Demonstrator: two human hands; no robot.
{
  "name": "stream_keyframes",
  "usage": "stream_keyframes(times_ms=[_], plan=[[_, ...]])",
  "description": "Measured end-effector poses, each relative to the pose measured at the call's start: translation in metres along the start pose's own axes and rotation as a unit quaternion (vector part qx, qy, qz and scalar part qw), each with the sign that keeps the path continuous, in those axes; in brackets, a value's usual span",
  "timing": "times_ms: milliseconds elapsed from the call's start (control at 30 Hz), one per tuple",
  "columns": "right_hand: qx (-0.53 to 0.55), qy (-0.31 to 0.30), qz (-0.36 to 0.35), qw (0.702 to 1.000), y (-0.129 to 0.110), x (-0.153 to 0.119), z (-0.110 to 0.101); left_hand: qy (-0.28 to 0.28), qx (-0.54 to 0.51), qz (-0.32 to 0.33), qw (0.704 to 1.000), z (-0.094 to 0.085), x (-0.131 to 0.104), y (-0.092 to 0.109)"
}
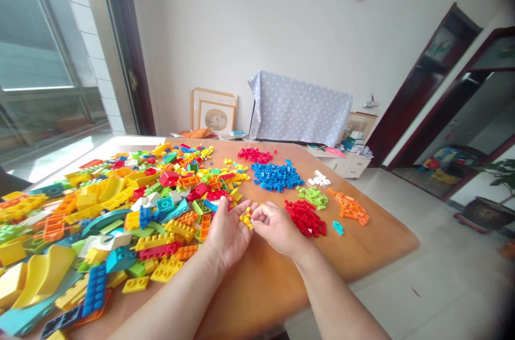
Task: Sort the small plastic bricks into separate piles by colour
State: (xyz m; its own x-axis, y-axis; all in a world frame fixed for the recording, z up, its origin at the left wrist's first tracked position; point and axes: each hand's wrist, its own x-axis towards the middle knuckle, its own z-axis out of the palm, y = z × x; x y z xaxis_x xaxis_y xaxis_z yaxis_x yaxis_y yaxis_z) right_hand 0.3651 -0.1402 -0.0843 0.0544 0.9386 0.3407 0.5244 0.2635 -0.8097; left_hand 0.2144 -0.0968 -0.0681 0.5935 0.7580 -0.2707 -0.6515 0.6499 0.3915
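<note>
Small yellow bricks (246, 220) gathered in the left hand (230, 235)

The left hand was turned palm up above the counter (374, 246), its grip spread wide and slightly cupped, with the yellow bricks lying loose on the palm near the fingers. The right hand (277, 227) met it from the other side. Its grip was drawn nearly together, thumb close to the bent forefinger, right at the yellow bricks; whether a piece was pinched between the fingertips could not be told.

To the left, a mixed heap of building bricks (161, 243) spread over much of the counter, large pieces and small ones together in yellow, orange, red, green and blue. To the right of the heap, smaller bricks lay in separate piles by colour. A far red pile (255, 155) sat behind a blue pile (277, 175), and a near red pile (308, 219) lay just beyond the right hand. Next to these were a light green pile (313, 197), a little white pile (319, 178), an orange pile (349, 207) and a few turquoise bricks (338, 228). Behind the counter hung a dotted cloth (300, 106), with framed pictures (217, 117) leaning against the wall beside it.
</note>
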Motion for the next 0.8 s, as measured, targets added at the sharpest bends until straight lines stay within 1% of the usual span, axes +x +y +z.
stream_keyframes(times_ms=[100, 167, 200, 267, 367, 433, 500, 600, 700, 800], plan=[[0.034, 0.02, 0.026, 0.999, -0.002, 0.0, 0.001, -0.004, 0.001, 0.001, 1.0, 0.0, 0.0, 0.0], [0.11, 0.031, 0.07, 0.991, -0.003, 0.0, 0.0, 0.003, 0.001, 0.004, 1.0, 0.0, 0.001, 0.0], [0.159, 0.042, 0.096, 0.982, -0.003, 0.0, -0.002, 0.012, -0.001, 0.006, 1.0, 0.001, 0.001, 0.001], [0.256, 0.083, 0.137, 0.953, -0.002, 0.001, -0.008, 0.037, -0.005, 0.011, 0.999, 0.001, 0.001, 0.002], [0.367, 0.175, 0.155, 0.9, 0.003, 0.002, -0.02, 0.062, -0.011, 0.023, 0.998, 0.002, 0.002, 0.005], [0.405, 0.223, 0.162, 0.872, 0.008, 0.003, -0.028, 0.069, -0.011, 0.034, 0.997, 0.003, 0.002, 0.007], [0.411, 0.253, 0.176, 0.858, 0.014, 0.004, -0.033, 0.069, -0.011, 0.04, 0.997, 0.004, 0.002, 0.007], [0.381, 0.289, 0.178, 0.86, 0.024, 0.008, -0.034, 0.063, -0.005, 0.043, 0.997, 0.003, 0.003, 0.008], [0.317, 0.325, 0.147, 0.879, 0.027, 0.013, -0.029, 0.047, 0.014, 0.059, 0.997, 0.003, 0.003, 0.009], [0.259, 0.316, 0.115, 0.906, 0.025, 0.016, -0.022, 0.036, 0.03, 0.077, 0.996, 0.005, 0.003, 0.01]])
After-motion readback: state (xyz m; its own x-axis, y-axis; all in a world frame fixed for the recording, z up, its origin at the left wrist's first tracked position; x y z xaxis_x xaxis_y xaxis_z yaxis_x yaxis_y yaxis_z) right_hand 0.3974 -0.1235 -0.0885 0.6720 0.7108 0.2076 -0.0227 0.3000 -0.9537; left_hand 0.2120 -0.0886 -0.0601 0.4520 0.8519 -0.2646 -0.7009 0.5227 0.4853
